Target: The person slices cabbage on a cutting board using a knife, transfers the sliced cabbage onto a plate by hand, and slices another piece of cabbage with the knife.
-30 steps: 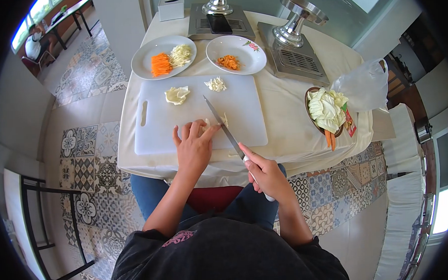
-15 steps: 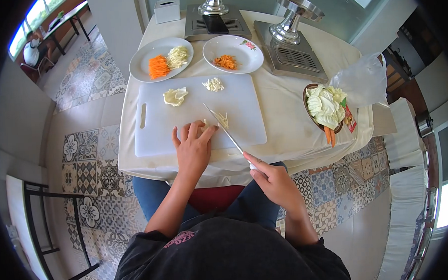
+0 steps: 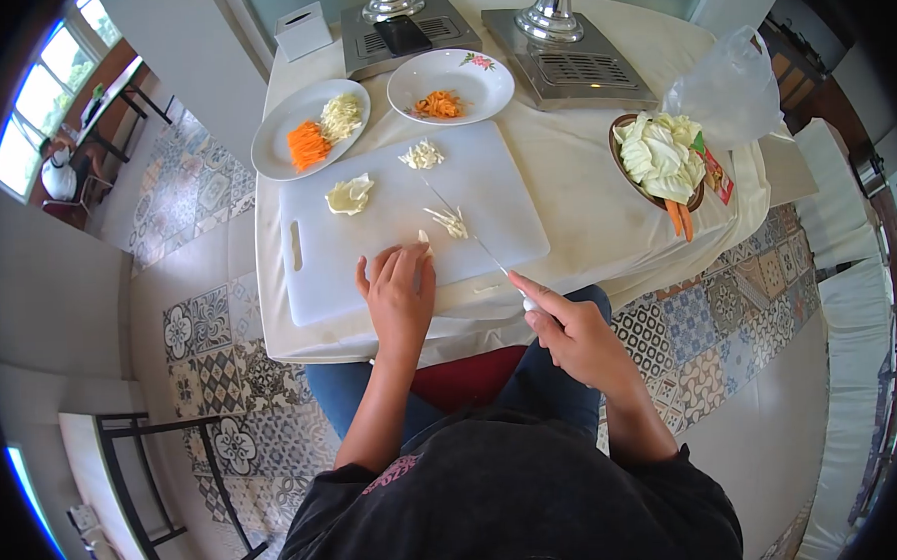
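My right hand (image 3: 574, 337) is closed around the white handle of a kitchen knife (image 3: 491, 254); its thin blade slants up and left over the white cutting board (image 3: 343, 275). Freshly cut cabbage shreds (image 3: 450, 222) lie along the blade. Fingers bent and close together, my left hand (image 3: 401, 292) presses a small cabbage piece (image 3: 424, 240) onto the board, left of the blade. Farther up the board are a pile of chopped cabbage (image 3: 422, 154) and a loose cabbage leaf piece (image 3: 351, 194).
Behind the board stand a plate (image 3: 268, 153) with orange and pale shreds and a flowered plate (image 3: 490, 90) with orange bits. Metal stands (image 3: 584, 69) and a phone (image 3: 402, 36) are at the back. To the right sit a bowl of cabbage and carrots (image 3: 661, 161) and a plastic bag (image 3: 725, 88).
The knife has moved slightly right, away from my left fingers, and shreds now lie apart from the held piece. The whole view has turned a little.
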A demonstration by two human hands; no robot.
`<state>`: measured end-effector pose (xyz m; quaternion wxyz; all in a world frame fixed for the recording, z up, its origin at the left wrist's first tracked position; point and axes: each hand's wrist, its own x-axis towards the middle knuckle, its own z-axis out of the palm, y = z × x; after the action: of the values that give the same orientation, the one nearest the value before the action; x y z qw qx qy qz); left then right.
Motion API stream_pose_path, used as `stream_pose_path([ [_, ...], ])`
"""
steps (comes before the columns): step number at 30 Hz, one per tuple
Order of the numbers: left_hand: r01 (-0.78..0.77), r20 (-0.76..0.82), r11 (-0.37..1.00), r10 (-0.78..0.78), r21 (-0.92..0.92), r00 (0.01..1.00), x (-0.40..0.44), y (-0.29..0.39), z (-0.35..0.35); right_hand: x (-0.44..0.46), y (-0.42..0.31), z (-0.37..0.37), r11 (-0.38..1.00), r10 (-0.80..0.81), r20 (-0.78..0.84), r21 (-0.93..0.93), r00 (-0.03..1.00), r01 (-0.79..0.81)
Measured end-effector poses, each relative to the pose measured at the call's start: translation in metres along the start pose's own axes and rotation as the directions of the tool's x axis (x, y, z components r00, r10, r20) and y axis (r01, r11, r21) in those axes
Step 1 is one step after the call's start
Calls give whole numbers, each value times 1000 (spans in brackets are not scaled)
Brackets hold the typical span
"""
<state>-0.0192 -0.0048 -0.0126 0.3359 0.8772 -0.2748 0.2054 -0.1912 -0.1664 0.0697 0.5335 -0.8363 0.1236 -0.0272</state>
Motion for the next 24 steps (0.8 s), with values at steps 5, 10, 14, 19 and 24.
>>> stream_pose_path([
  [5,40,31,999,-40,-10,999,6,1,0,2,-8,16,997,30,35,76,999,-32],
  [10,20,53,999,-22,39,998,12,1,4,5,-16,26,992,68,11,107,998,-69],
  [14,-8,43,999,7,31,999,9,-3,6,6,-9,29,996,-40,-54,79,998,45],
  [19,-33,52,999,31,35,998,6,-6,6,6,-11,26,997,-43,-20,62,999,44],
  [24,-36,71,996,30,77,997,7,-4,5,9,-9,28,994,-95,-31,56,995,97],
])
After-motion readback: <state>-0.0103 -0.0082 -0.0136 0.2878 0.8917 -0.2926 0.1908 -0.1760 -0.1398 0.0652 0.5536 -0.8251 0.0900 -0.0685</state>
